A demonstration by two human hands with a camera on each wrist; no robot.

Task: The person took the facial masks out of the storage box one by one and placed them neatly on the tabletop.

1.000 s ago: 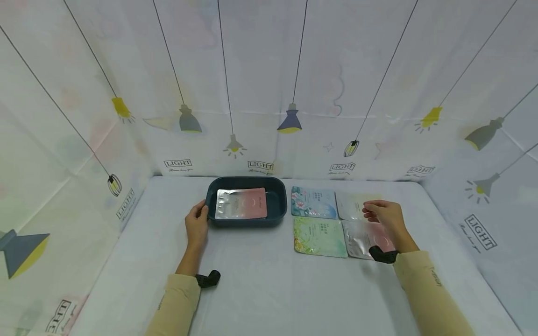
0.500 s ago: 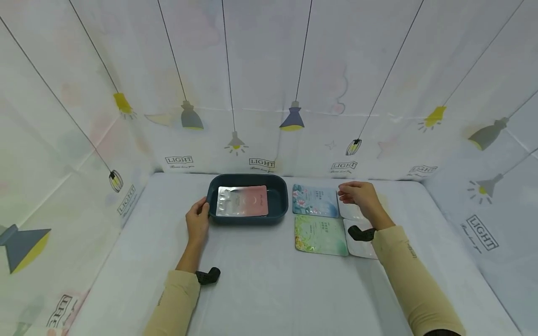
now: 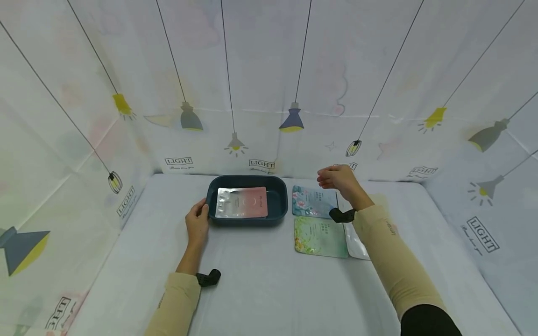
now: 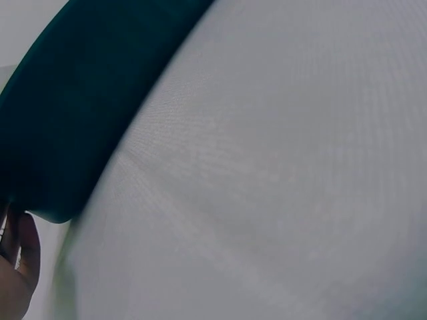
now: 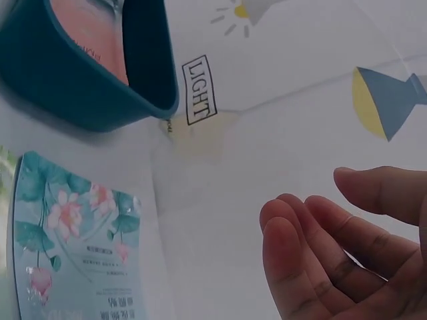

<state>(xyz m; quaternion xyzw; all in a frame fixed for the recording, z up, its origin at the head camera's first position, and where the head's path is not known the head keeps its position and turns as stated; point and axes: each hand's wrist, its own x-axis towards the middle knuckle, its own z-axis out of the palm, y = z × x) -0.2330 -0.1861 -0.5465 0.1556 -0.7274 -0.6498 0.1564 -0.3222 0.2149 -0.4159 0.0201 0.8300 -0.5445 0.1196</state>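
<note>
My left hand (image 3: 196,225) holds the left end of a dark teal tray (image 3: 248,223); in the left wrist view only some fingers (image 4: 28,250) show at its edge. A silver and pink sachet (image 3: 244,203) lies flat inside the tray. Raised above the table, my right hand (image 3: 341,180) holds nothing, and its fingers are loosely bent with the thumb apart in the right wrist view. Just below it lies a blue flowered sachet (image 3: 310,201). Nearer me is a green sachet (image 3: 321,237). A silvery sachet (image 3: 355,243) and a pale sachet (image 3: 379,199) are partly hidden by my right arm.
White cloth covers the table (image 3: 252,280). Behind it hangs a pale curtain (image 3: 252,84) printed with lamps, which also runs along both sides. The tray stands close to the table's back edge.
My right hand has moved left and away from me, from above the right-hand sachets to above the blue one. The left hand, tray and sachets have stayed where they were.
</note>
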